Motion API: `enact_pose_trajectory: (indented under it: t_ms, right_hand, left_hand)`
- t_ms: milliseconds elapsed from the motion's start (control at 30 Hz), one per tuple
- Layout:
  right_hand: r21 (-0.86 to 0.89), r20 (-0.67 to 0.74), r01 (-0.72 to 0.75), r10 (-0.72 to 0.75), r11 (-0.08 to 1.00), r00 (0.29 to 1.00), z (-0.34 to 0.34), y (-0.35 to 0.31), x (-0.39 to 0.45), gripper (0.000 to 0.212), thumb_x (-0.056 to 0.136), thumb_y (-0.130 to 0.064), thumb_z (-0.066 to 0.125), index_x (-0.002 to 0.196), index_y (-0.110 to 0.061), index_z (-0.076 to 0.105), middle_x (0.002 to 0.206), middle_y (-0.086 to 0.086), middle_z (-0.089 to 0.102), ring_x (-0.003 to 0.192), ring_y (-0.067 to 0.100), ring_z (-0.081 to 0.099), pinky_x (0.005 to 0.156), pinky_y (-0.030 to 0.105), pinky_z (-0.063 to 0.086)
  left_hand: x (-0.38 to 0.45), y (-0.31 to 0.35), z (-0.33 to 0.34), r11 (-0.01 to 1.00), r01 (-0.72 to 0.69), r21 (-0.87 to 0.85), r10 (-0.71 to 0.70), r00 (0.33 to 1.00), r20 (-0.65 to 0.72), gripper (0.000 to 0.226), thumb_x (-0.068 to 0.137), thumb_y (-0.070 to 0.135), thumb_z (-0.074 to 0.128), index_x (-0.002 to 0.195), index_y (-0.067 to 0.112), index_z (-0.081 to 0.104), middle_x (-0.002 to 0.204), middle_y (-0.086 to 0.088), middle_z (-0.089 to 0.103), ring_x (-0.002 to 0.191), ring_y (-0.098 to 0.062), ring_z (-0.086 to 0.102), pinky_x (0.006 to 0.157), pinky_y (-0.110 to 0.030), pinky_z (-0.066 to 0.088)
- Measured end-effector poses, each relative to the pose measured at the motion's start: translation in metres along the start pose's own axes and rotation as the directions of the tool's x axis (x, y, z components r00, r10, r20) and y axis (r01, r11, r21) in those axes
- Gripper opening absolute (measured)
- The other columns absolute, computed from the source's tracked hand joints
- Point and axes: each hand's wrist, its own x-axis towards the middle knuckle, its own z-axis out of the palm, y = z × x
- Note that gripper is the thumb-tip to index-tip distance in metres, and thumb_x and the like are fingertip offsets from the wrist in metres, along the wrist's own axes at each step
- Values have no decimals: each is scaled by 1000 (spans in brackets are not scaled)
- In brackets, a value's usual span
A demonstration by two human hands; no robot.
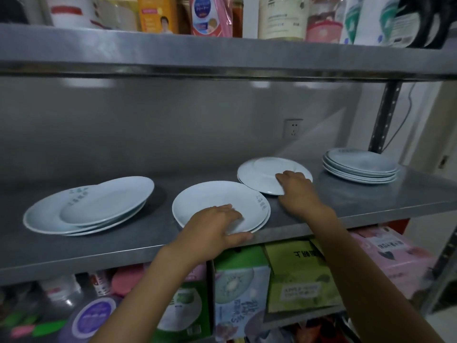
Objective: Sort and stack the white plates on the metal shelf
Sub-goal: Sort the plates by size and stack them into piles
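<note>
Four groups of white plates stand on the metal shelf (99,248). At the left lies an uneven pile (99,206) with a smaller plate on wider ones. My left hand (217,226) grips the front rim of the middle pile (215,201), fingers on top and thumb under the edge. Just right of it, my right hand (296,191) holds the near rim of an upside-down plate pile (267,172), whose near edge overlaps the middle pile's rim. A neat stack (361,164) sits at the far right.
The upper shelf (222,55) hangs low overhead, loaded with bottles and packets. A wall socket (293,128) is behind the plates. A perforated upright post (385,117) stands at the right. Boxes (296,276) fill the shelf below.
</note>
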Motion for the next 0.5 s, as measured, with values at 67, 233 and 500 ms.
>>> enact_pose_trajectory:
  t_ms: [67,233,500]
  right_hand:
    - [12,-9,14,-14,1000,1000,-2,1,-3,47,77,-11,58,124,-13,55,121,8,56,114,32,46,90,37,39]
    - [-21,-3,54,-55,998,999,-8,1,-9,35,79,-21,64,112,-10,60,112,7,60,108,30,48,87,40,43]
    - [-163,-60,137,-148,977,987,-10,-4,-12,20,85,-36,57,95,-18,56,93,1,56,99,27,49,73,37,39]
  left_hand:
    - [0,2,-1,1000,-8,-2,8,1000,-4,56,85,63,54,127,25,59,132,3,57,124,-16,48,100,-35,40]
    - [0,2,-4,1000,-6,-8,5,1000,-12,56,85,65,50,126,27,59,129,6,59,122,-13,49,98,-34,41]
    - [-1,-12,4,999,-33,-21,33,999,12,64,80,61,62,133,29,52,144,8,47,138,-6,32,105,-24,30]
